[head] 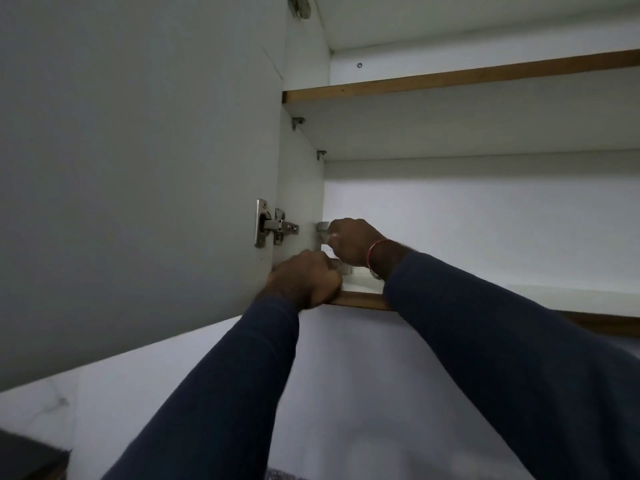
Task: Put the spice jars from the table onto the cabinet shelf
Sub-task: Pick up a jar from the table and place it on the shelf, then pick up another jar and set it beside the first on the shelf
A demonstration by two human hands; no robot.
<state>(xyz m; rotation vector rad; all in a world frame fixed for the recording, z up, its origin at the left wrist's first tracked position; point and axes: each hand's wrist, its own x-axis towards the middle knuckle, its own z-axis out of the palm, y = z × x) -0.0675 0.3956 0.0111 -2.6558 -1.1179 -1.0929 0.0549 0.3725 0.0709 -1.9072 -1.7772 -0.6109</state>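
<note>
Reaching up into the cabinet (298, 181), both arms in dark blue sleeves (502, 348) end at the left corner of the lower shelf (362, 301); the right hand (351, 242) is the higher one, and its fingers are curled round a spice jar (323, 233); this jar has a grey lid and stands upright just beside the left inner wall of the cabinet; whether its bottom touches the shelf I cannot tell, because the hands cover it; the left hand (304, 278) is lower and nearer, at the wooden front edge of the shelf, with its fingers curled like a fist; a small pale piece shows between the two hands, but I cannot tell if the left hand grips it or grips nothing; the two hands are very close, almost touching; a red band (375, 249) is on the right wrist; the cabinet door (138, 168) stands open on the left, carried by a metal hinge (276, 227); above, the upper shelf (450, 79) has the same wooden edge.
</note>
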